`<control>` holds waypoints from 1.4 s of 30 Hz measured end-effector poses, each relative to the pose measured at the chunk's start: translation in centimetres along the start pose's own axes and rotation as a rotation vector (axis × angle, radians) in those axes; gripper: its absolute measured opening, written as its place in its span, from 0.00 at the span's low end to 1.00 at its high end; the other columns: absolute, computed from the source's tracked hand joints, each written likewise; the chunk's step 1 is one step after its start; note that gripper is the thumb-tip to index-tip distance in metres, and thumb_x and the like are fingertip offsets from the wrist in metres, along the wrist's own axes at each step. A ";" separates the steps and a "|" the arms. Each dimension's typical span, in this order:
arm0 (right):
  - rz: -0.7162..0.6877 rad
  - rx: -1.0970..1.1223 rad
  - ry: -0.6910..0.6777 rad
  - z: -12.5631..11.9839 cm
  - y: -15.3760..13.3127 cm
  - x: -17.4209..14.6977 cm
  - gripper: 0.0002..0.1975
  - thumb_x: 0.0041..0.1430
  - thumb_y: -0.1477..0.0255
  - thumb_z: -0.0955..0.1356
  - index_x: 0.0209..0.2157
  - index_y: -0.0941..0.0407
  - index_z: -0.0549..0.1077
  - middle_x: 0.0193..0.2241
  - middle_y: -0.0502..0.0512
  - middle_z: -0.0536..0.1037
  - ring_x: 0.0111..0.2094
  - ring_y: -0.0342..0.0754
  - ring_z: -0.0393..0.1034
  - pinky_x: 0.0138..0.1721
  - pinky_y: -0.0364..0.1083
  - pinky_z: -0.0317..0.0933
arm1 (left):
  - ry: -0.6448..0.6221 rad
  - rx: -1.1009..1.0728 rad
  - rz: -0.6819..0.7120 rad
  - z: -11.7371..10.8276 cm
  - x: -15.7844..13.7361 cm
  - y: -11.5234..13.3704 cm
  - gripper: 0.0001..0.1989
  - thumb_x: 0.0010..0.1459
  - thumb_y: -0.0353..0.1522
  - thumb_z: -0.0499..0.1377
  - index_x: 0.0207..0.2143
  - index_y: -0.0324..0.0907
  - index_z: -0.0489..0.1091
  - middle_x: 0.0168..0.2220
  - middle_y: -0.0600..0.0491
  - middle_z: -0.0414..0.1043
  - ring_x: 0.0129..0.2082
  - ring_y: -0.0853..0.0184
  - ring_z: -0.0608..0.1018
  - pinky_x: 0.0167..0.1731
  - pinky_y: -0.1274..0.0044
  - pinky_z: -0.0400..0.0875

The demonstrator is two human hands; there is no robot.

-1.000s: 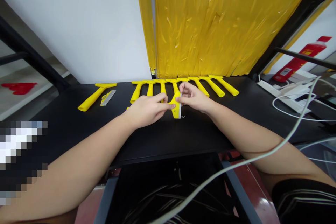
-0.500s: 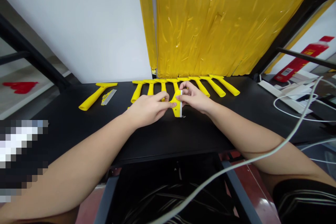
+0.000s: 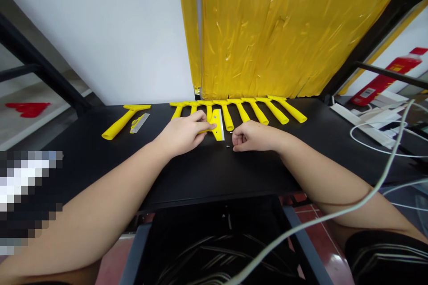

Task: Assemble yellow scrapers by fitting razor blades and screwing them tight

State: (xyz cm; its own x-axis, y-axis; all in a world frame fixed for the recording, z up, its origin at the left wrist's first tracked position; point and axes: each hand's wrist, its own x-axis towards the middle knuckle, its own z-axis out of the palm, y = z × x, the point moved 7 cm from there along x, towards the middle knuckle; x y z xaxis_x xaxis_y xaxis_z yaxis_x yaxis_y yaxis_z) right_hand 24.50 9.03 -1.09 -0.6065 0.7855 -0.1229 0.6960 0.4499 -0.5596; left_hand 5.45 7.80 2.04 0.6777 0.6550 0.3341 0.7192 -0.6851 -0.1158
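Observation:
My left hand is closed around the handle of a yellow scraper, whose head carries a metal blade along its right edge. Two small holes or screw spots show on that head. To its right, my right hand is low over the black table with its fingers curled together; what they hold, if anything, is too small to make out. A tiny screw lies on the table just left of those fingertips, and another small metallic bit shows beside them.
Several yellow scraper handles lie in a row along the back of the black table. A separate handle and a blade piece are at the left. A white cable crosses in front of my right forearm. A red bottle leans at right.
My right hand has left the scraper's blade edge and come down to the table beside the screw. My left hand has moved the scraper slightly left and tilted it.

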 end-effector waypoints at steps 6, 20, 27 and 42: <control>-0.010 -0.077 -0.006 0.5 -0.3 0.5 0.03 0.55 0.77 0.75 0.30 0.55 0.82 0.28 0.50 0.83 0.28 0.44 0.74 0.33 0.44 0.63 | -0.016 0.004 -0.017 0.0 0.1 0.1 0.19 0.71 0.35 0.54 0.57 0.52 0.80 0.49 0.50 0.75 0.33 0.66 0.77 0.33 0.73 0.72; 0.008 -0.123 -0.014 1.1 -0.2 1.2 0.04 0.50 0.76 0.74 0.30 0.55 0.81 0.29 0.49 0.80 0.28 0.43 0.70 0.30 0.44 0.59 | -0.038 0.002 -0.023 0.3 0.1 -0.1 0.19 0.70 0.35 0.55 0.57 0.53 0.79 0.50 0.50 0.74 0.34 0.66 0.77 0.33 0.73 0.72; -0.082 -0.084 0.030 1.0 -0.9 1.0 0.03 0.50 0.77 0.73 0.28 0.55 0.79 0.26 0.48 0.77 0.26 0.42 0.67 0.29 0.44 0.56 | -0.028 0.003 -0.017 0.3 0.0 -0.1 0.18 0.70 0.35 0.56 0.57 0.53 0.79 0.50 0.50 0.75 0.33 0.66 0.77 0.32 0.74 0.70; -0.150 0.235 0.305 0.3 -0.8 1.9 0.03 0.55 0.71 0.72 0.30 0.57 0.77 0.23 0.45 0.70 0.22 0.39 0.58 0.28 0.43 0.53 | 0.009 -0.013 0.038 0.3 0.2 1.4 0.19 0.71 0.33 0.55 0.58 0.53 0.79 0.49 0.50 0.74 0.34 0.67 0.77 0.30 0.75 0.68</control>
State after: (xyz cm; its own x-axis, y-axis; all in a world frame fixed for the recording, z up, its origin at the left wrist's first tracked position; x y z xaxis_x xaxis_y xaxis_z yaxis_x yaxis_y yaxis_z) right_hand 22.64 10.08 -1.08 -0.5281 0.8244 0.2033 0.4803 0.4875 -0.7292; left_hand 6.60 7.06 1.61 0.7033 0.6252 0.3384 0.6907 -0.7136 -0.1170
